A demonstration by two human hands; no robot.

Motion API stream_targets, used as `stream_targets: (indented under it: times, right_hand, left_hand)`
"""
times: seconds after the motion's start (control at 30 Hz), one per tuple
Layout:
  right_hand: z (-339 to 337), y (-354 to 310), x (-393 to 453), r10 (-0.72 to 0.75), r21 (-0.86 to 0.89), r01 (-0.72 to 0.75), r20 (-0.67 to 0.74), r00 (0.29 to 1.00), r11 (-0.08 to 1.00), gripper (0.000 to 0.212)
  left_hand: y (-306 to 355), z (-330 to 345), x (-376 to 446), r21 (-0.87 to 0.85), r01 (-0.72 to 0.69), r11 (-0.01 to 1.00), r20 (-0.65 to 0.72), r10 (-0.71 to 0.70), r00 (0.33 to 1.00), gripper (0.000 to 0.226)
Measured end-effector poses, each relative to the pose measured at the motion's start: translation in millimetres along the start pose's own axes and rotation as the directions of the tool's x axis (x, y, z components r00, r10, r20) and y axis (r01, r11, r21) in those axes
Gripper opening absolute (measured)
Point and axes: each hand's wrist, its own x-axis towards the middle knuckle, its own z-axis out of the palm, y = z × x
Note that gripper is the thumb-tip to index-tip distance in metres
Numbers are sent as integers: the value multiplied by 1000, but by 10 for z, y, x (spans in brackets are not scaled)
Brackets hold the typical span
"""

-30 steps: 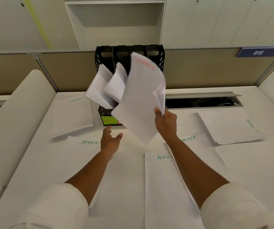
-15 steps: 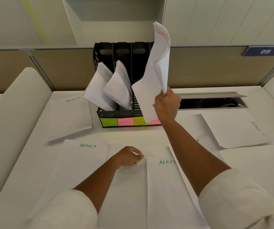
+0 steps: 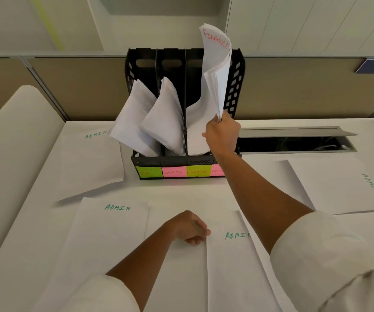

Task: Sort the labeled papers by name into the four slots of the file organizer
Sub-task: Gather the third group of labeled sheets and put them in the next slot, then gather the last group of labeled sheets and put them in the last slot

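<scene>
FINANCE stack (image 3: 215, 86) gripped at its lower edge by right hand (image 3: 222, 134), fingers curled round the sheets; upright, top curling, red label at 12 o'clock, lower corner down in the third slot of the organizer (image 3: 235, 86). Organizer black, at the bench's 12 o'clock against the partition; four sticky notes along its front: HR (image 3: 148, 172), SPORTS (image 3: 173, 171), FINANCE (image 3: 198, 171), a pink one (image 3: 217, 171) partly hidden by the arm. Leaning paper bundles in the first slot (image 3: 134, 118) and second slot (image 3: 165, 118), tilted toward 7 o'clock. Left hand (image 3: 190, 228) at 6 o'clock from the organizer, knuckles up, fingers curled under, resting on the bench (image 3: 177, 194) between two sheets; nothing seen held. ADMIN sheets flat on the bench: one at 9 o'clock (image 3: 91, 161), one at 7 o'clock (image 3: 111, 233), one at 5 o'clock (image 3: 231, 266), one at 3 o'clock (image 3: 339, 185). Open cable tray (image 3: 294, 143) just at 3 o'clock of the organizer.
</scene>
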Motion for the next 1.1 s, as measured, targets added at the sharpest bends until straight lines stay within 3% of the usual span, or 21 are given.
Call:
stream_targets:
  times: [0.27, 0.7, 0.8, 0.9, 1.0, 1.1]
  right_hand:
    - [387, 173, 166, -4, -41, 8, 96, 995, 999, 17]
    - [567, 454, 241, 168, -17, -167, 106, 980, 986, 34]
    - [528, 434, 201, 178, -10, -178, 94, 979, 984, 31]
    - [500, 421, 111, 150, 5, -151, 86, 985, 989, 31]
    - [480, 406, -41, 70, 2, -70, 45, 996, 998, 39]
    - [489, 370, -273, -3, 12, 3, 14, 1000, 1000, 44]
  left_hand:
    - [-81, -139, 100, -4, -15, 1000, 87, 15, 996, 19]
    - [-8, -338, 109, -35, -30, 999, 113, 34, 993, 17]
    - [51, -473, 42, -81, -75, 994, 10, 76, 997, 13]
    - [53, -617, -50, -126, -131, 983, -191, 106, 976, 12]
    - [-30, -739, -148, -119, -207, 971, -409, 142, 901, 10]
    - [-193, -846, -235, -110, -251, 962, -613, 133, 779, 7]
